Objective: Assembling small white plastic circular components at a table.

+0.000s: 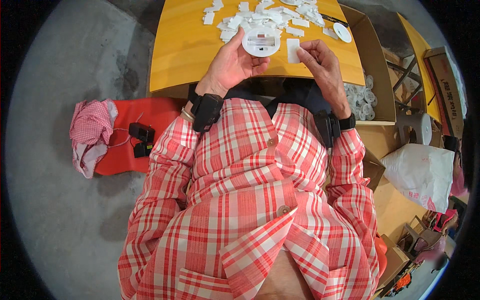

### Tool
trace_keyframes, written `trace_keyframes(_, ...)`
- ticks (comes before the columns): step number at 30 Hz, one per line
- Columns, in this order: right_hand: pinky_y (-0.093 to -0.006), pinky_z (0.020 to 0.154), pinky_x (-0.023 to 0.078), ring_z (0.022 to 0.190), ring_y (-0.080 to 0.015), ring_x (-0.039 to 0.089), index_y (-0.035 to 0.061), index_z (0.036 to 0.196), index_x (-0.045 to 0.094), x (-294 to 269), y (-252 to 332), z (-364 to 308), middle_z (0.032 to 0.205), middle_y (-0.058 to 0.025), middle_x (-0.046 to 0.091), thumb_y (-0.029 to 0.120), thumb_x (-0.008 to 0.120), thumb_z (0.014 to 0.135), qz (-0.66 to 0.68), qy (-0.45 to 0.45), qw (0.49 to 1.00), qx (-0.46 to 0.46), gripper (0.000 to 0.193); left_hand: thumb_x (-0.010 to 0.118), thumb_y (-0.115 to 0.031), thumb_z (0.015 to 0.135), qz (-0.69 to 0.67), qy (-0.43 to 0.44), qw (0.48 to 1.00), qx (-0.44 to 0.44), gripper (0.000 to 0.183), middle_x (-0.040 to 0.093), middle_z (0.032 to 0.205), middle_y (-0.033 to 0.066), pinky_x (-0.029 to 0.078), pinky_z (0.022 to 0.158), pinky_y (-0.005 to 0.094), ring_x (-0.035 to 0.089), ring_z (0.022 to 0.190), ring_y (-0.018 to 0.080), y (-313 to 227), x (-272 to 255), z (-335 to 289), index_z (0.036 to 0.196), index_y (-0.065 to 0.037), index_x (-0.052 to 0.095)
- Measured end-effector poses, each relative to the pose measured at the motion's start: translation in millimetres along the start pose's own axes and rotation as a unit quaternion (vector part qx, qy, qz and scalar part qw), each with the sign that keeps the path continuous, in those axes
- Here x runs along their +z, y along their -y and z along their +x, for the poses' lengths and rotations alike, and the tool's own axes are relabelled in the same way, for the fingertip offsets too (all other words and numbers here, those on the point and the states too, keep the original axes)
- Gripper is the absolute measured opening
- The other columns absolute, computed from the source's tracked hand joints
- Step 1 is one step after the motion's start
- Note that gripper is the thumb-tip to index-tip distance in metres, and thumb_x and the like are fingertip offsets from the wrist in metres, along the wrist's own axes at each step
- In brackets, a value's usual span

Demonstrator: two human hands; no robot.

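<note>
My left hand (pixel 234 64) is closed around a round white plastic housing (pixel 270 49), held over the near part of the yellow table. The housing's face is turned up and shows a rectangular recess, like a battery compartment. Just right of it, my right hand (pixel 322 61) pinches a small white rectangular cover (pixel 293 50) between thumb and fingers. The cover and the housing are apart. Beyond both hands lies a loose pile of white plastic covers (pixel 260 21). One more round white piece (pixel 342 32) rests by the table's right edge, near a black pen-like tool (pixel 334 20).
The yellow table (pixel 185 50) ends in front of my body. An open cardboard box (pixel 382 85) with several round clear-white parts (pixel 364 102) stands at its right. A white plastic bag (pixel 420 172) sits further right. On the left, a red stool (pixel 122 155) carries checked cloth (pixel 91 127) and black devices (pixel 142 132).
</note>
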State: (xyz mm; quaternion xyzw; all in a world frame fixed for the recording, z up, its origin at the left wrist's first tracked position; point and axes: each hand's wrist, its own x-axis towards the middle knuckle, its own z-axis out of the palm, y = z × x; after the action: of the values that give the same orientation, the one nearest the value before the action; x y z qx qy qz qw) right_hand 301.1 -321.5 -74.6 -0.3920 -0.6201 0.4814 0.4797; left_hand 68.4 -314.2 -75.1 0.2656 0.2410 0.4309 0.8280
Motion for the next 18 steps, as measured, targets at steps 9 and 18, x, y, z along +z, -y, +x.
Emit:
trace_keyframes(9, -0.0204, 0.075, 0.043, 0.082, -0.0057, 0.053, -0.0004, 0.1, 0.058, -1.9, 34.8, -6.4, 0.09, 0.0, 0.059, 0.019, 0.058, 0.091, 0.047, 0.017, 0.999, -0.007, 0.021, 0.039, -0.051, 0.094, 0.122, -0.017, 0.992, 0.041, 0.052, 0.056, 0.121, 0.0076, 0.053, 0.074, 0.0365, 0.059, 0.098, 0.0214, 1.6, 27.9, -9.4, 0.13, -0.014, 0.042)
trace_keyframes(18, -0.0233, 0.049, 0.037, 0.055, -0.006, 0.044, 0.0027, 0.094, 0.06, -6.5, 38.5, -8.3, 0.069, -0.0007, 0.055, 0.015, 0.062, 0.087, -0.155, -0.032, 0.976, -0.15, 0.014, 0.041, -0.052, 0.092, 0.233, 0.006, 0.969, 0.076, 0.058, 0.054, 0.123, 0.0082, 0.056, 0.077, 0.0401, 0.056, 0.109, 0.0215, 2.2, 50.4, -14.8, 0.133, -0.01, 0.039)
